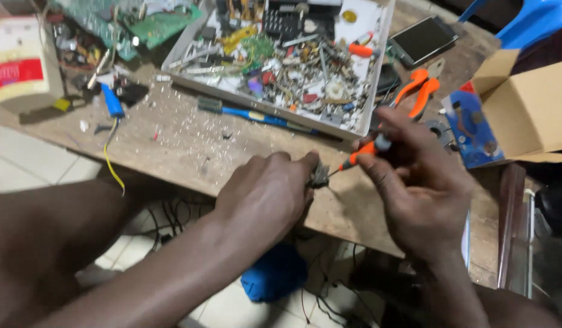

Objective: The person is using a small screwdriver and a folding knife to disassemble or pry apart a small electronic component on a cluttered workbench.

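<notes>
Wooden bench [190, 146], cluttered parts tray [378, 79], orange pliers [417, 91] beyond both hands [347, 182]

There was a single view, taken from a camera on the person's head. It looked steeply down and forward over the near edge of the wooden table [190, 146], tilted so that the edge ran slantwise from upper left to lower right. It sat close: both forearms entered from the bottom of the frame, and the left hand [265, 194] and right hand [414, 182] filled the middle. The far part of the frame reached a white parts tray [378, 67] and a cardboard box [530, 109]; the lower part showed tiled floor [26, 164] under the table.
</notes>
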